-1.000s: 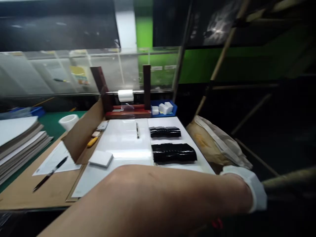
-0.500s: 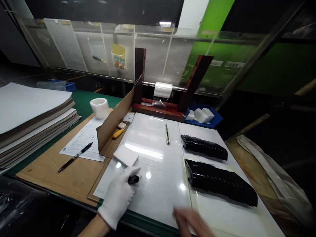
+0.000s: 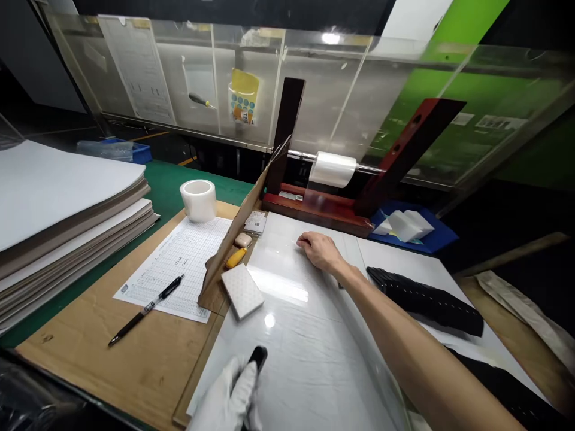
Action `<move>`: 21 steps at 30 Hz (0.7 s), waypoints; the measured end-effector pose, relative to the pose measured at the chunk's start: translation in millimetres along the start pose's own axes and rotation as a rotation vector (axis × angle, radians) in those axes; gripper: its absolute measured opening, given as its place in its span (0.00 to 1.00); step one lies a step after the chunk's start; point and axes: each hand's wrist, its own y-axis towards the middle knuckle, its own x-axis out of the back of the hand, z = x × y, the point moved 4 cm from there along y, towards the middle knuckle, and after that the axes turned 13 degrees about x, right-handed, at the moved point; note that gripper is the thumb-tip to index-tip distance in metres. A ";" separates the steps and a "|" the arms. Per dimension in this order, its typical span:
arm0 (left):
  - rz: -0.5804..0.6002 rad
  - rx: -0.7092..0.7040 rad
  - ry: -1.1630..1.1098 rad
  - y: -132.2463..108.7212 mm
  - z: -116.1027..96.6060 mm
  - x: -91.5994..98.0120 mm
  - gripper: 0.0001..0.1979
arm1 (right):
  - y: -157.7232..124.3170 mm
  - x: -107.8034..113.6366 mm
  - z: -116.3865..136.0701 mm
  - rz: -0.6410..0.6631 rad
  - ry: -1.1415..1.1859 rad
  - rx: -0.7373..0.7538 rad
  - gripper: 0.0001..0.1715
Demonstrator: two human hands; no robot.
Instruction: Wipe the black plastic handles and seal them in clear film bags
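My left hand [image 3: 229,395], in a white glove, is at the bottom edge, closed round a small black object [image 3: 258,357] held just above the glossy white board [image 3: 287,335]. My bare right hand [image 3: 318,248] reaches across to the board's far side. Its fingers are bent and pressed down on the edge of a clear film [image 3: 291,281] that lies over the board. The film roll [image 3: 332,169] hangs on a dark red stand [image 3: 314,206] just beyond that hand. A white foam block [image 3: 242,291] lies between the two hands.
A tall stack of boards [image 3: 67,209] fills the left. A tape roll [image 3: 197,200], a printed form [image 3: 179,263], a pen [image 3: 146,308], a cardboard flap [image 3: 238,239] and a yellow cutter [image 3: 236,257] lie nearby. Rows of black parts [image 3: 424,299] and a blue tray [image 3: 404,230] sit at the right.
My right hand has come up from the near edge to the board's far side by the film stand. The gloved left hand has drawn back toward me with the black object. The view has tilted down.
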 end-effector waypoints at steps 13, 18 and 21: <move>0.064 -0.394 0.447 1.5 -80.1 -75.5 0.18 | -270.0 -36.8 183.0 -0.143 0.280 0.193 0.09; 0.167 -0.421 0.571 -13.1 -45.9 -49.2 0.23 | -282.6 -12.3 192.5 -0.240 0.318 0.172 0.10; 0.440 -0.526 0.635 -38.1 -29.9 -34.7 0.19 | -271.4 15.7 185.5 -0.250 0.419 0.152 0.11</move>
